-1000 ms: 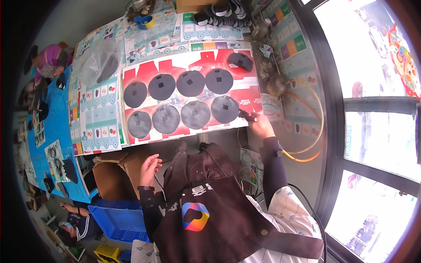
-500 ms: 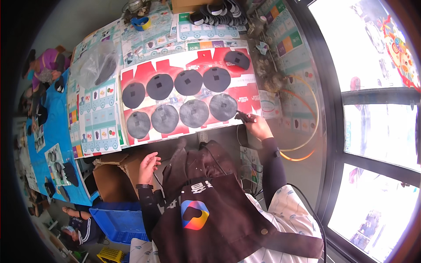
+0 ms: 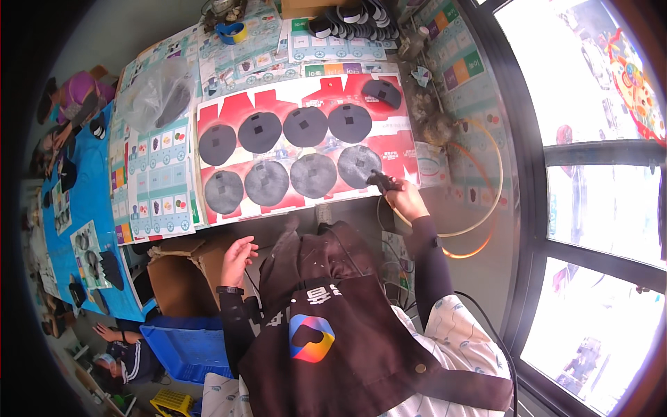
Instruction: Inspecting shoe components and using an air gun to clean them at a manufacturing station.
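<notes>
My right hand (image 3: 408, 201) grips a black spray gun (image 3: 379, 181), its tip at the near right edge of a round dark piece (image 3: 359, 165). That disc closes the near row, whose pieces look greyish and misted. The far row, including one disc (image 3: 305, 126), looks darker and more matte. Every disc bears a small dark square patch. They lie on a red and white printed cardboard sheet (image 3: 326, 201) stained by overspray. One folded dark piece (image 3: 381, 94) rests at its far right corner. Off the near table edge, my left hand (image 3: 238, 260) hangs open and empty, fingers loosely bent.
Yellow and orange hoses (image 3: 479, 233) loop at the right beside the window. Stacked dark pieces (image 3: 354, 21), a tape roll (image 3: 231, 33) and a plastic bag (image 3: 156, 97) lie farther back. A cardboard box (image 3: 179, 285) and blue crate (image 3: 187, 351) stand below. Other people work at a blue table (image 3: 87, 187).
My right hand has moved the spray gun slightly left and up, to the near right disc's edge. My left hand has barely moved. The whole view has shifted a little.
</notes>
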`<action>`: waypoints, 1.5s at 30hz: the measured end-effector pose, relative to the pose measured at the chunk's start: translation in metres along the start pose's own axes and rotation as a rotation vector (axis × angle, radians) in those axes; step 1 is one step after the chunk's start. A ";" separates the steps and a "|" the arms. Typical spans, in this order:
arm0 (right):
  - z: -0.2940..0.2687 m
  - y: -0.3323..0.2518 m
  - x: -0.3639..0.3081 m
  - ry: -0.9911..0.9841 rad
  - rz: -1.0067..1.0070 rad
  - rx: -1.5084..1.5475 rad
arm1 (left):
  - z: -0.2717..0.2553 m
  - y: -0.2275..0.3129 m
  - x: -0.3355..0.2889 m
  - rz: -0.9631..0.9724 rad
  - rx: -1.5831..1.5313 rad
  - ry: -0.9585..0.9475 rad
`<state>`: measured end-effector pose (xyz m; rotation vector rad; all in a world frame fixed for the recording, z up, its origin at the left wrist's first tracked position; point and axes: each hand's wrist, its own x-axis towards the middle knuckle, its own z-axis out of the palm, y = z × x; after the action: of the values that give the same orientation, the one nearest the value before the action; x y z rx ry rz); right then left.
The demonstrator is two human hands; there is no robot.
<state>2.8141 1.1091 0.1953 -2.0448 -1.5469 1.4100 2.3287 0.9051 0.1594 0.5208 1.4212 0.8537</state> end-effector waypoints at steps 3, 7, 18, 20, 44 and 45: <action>-0.005 -0.023 -0.011 -0.089 -0.042 -0.133 | -0.005 -0.003 0.000 0.009 0.007 0.011; -0.003 -0.008 -0.002 0.219 -0.112 -0.290 | -0.006 -0.002 0.002 0.006 0.000 0.009; -0.016 -0.015 0.000 0.289 -0.164 -0.338 | -0.016 -0.004 0.000 -0.019 0.009 0.020; -0.021 -0.020 -0.003 0.312 -0.154 -0.357 | -0.016 -0.006 0.000 -0.019 -0.002 0.014; -0.030 -0.090 0.135 0.011 -0.251 -0.234 | -0.012 -0.008 -0.015 -0.033 -0.078 0.254; -0.028 -0.089 0.142 -0.005 -0.255 -0.234 | -0.005 -0.009 -0.017 -0.040 -0.077 0.279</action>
<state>2.7781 1.2748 0.1899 -1.8765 -1.9744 1.1898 2.3270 0.8855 0.1625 0.3219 1.6387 0.9718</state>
